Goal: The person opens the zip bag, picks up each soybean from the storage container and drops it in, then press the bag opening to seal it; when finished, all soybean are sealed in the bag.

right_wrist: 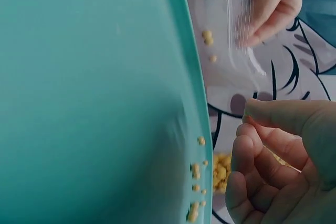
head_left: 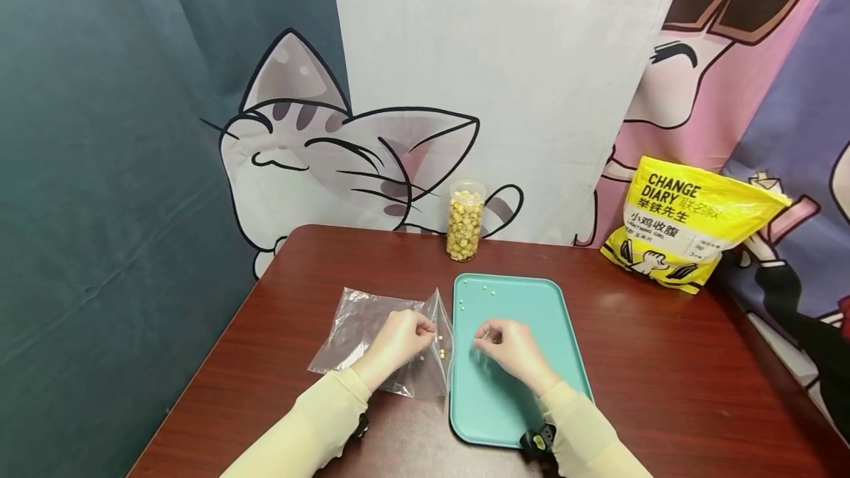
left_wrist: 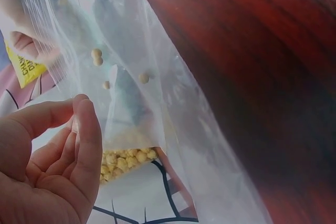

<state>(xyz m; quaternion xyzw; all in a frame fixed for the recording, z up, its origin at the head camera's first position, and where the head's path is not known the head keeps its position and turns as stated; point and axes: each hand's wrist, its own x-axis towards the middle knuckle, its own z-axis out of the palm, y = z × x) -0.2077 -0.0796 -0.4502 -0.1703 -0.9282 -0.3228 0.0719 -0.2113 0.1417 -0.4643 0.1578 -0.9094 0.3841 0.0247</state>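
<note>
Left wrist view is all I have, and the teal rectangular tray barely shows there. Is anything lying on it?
Observer: Yes, small pale-yellow round pieces lie along one edge of the teal rectangular tray.
Operator: Where is the right hand relative to it?
Observer: Over the tray, in the head view.
Operator: And the clear cylindrical jar?
Observer: Upright on the reddish-brown table, just beyond the tray's far end.

Bag [head_left: 361, 321] left of tray [head_left: 531, 316] (pellets [head_left: 442, 353] in each); jar [head_left: 465, 231] behind, pouch [head_left: 684, 223] right.
</note>
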